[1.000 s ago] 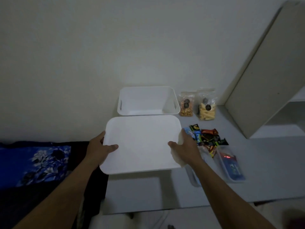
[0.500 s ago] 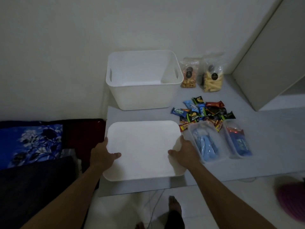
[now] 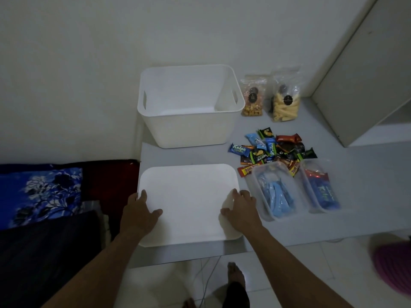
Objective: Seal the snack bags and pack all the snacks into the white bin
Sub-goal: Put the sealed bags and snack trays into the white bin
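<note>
**Note-taker A:** Head view. Your left hand [image 3: 139, 215] holds the white lid [image 3: 191, 203] at its left edge, thumb on top and fingers curled over the rim.

**Note-taker B:** Likewise on the other side. Your right hand [image 3: 241, 211] grips the lid's right edge, thumb lying on the top face. The lid sits level and low over the near part of the grey table [image 3: 367, 196]. Cannot tell whether it touches.

**Note-taker A:** The white bin [image 3: 191, 130] stands upright beyond the lid, close to the wall, open at the top. It is apart from both your hands.

**Note-taker B:** Two clear snack bags stand upright just right of the bin. The bag of orange-brown pieces [image 3: 253, 98] is nearer the bin, and the bag of pale yellow sticks [image 3: 285, 101] is beside it. Light is too dim to tell whether their tops are closed.

**Note-taker A:** A pile of small wrapped snacks [image 3: 273, 150] lies on the table, nearer you than the bags. Two clear tubs sit side by side at the pile's near edge. The left tub [image 3: 260, 198] has light-blue packets, close to your right hand. The right tub [image 3: 308, 196] has darker blue packets and something red.

**Note-taker B:** Surroundings: a blue flowered cloth [image 3: 42, 192] at your left, a tall pale panel [image 3: 360, 81] at the far right, and your foot [image 3: 235, 274] on the tiled floor. There is also a blurred pink shape [image 3: 393, 267] at lower right.
</note>
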Available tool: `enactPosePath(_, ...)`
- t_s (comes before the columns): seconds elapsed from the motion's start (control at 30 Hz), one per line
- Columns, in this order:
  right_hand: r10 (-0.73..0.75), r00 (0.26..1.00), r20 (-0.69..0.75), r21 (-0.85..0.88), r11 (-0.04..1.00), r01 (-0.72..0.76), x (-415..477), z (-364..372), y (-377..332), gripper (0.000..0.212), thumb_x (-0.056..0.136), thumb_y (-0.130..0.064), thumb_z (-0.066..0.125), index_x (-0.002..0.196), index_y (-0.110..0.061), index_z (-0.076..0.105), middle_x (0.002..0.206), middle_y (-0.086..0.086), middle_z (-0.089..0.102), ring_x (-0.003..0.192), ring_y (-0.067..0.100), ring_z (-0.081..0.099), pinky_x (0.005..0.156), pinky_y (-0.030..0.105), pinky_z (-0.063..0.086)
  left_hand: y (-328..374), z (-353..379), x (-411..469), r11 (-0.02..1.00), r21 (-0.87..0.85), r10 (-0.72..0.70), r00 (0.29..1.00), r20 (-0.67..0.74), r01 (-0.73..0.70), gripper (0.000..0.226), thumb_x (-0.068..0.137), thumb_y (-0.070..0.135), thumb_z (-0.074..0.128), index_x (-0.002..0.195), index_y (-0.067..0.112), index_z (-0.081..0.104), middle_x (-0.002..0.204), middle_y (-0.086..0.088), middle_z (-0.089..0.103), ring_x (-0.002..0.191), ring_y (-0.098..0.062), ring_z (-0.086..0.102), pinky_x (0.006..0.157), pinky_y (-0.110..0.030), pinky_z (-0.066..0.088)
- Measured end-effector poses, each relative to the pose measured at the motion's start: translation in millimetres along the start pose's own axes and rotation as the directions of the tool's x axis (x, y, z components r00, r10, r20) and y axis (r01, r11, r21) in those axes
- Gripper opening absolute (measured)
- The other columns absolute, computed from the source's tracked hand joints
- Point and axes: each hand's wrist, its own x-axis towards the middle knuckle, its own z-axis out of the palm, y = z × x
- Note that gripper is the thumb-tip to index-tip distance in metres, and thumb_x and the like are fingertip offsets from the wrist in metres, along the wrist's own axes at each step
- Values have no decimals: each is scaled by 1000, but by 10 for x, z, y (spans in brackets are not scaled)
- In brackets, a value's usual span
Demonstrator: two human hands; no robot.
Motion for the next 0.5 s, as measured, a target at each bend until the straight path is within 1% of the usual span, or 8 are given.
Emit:
enactPosePath(0.13, -9, 1000, 22, -24, 1000, 10, 0, -29, -8, 73, 94, -39, 60, 152, -12, 25, 152, 11, 30, 140, 34, 26, 110, 42, 33, 23, -41, -17, 999, 37, -8, 999, 32, 7, 87, 87, 47, 66, 155, 14, 23, 158, -14, 18, 138, -38, 35, 109, -46, 38)
enactPosePath(0.23, -39, 999, 20, -10, 999, 39, -17, -156, -62, 71, 95, -40, 58, 152, -13, 26, 154, 10, 30, 142, 32, 27, 112, 42, 32, 144, -139, -57, 996, 89, 18, 1000, -2, -18, 81, 89, 53, 59, 153, 16, 26, 157, -16, 20, 137, -38, 33, 107, -47, 39)
enactPosePath(0.3, -71, 997, -18, 23, 997, 71, -30, -323, -125, 68, 96, -38, 58, 152, -13, 29, 156, 10, 30, 143, 30, 30, 112, 41, 32, 329, -240, -91, 994, 80, 79, 996, -43, -75, 77, 90, 55, 55, 153, 17, 29, 158, -14, 22, 139, -36, 31, 109, -46, 37)
enactPosePath(0.37, -111, 990, -86, 41, 993, 115, -34, -547, -189, 64, 95, -36, 60, 148, -11, 35, 152, 10, 36, 139, 29, 36, 110, 40, 36, 602, -365, -130, 984, 77, 168, 981, -97, -161, 75, 91, 56, 54, 151, 18, 34, 158, -12, 26, 140, -33, 32, 109, -45, 37)
enactPosePath(0.5, -170, 964, -203, 18, 984, 177, -33, -1113, -253, 53, 93, -35, 61, 137, -9, 46, 139, 13, 47, 127, 31, 47, 98, 38, 44, 1322, -629, -213, 936, 72, 353, 920, -169, -345, 72, 91, 56, 53, 149, 17, 38, 153, -8, 35, 137, -30, 36, 106, -43, 39)
